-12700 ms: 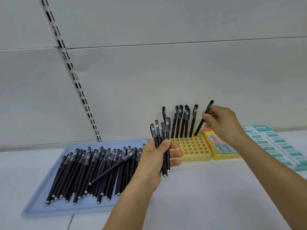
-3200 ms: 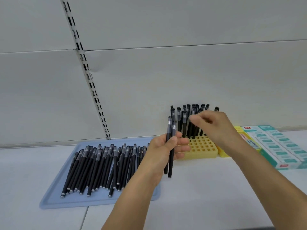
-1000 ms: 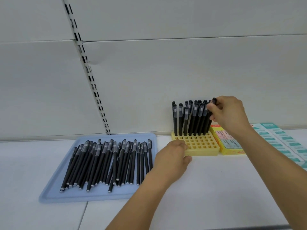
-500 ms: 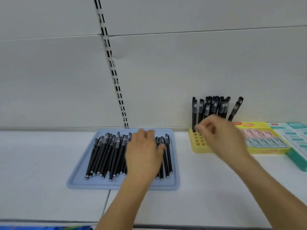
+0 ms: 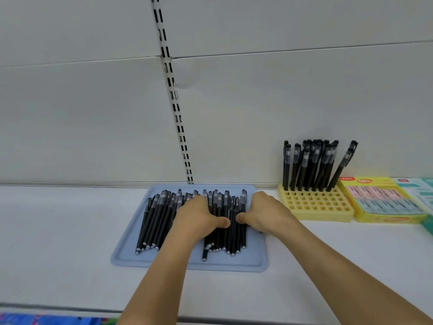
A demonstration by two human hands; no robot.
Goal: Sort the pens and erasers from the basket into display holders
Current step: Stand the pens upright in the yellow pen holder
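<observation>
Many black pens (image 5: 154, 221) lie side by side on a flat blue tray (image 5: 187, 263) in the middle of the white shelf. My left hand (image 5: 199, 219) rests palm down on the middle of the pile, thumb pointing right. My right hand (image 5: 264, 214) sits at the pile's right edge, thumb on top of the pens and fingers curled down beside them, their tips hidden. Right of the tray stands a yellow grid holder (image 5: 316, 207) with several black pens (image 5: 309, 165) upright in its back rows, one leaning right.
A yellow box of pink and blue erasers (image 5: 384, 202) lies right of the holder, with teal boxes (image 5: 419, 188) beyond it at the frame edge. A slotted metal upright (image 5: 173, 102) runs up the white back wall. The shelf's front edge is near me.
Both hands have left the yellow holder and come down onto the pens on the tray. The view has swung left, so the tray sits central.
</observation>
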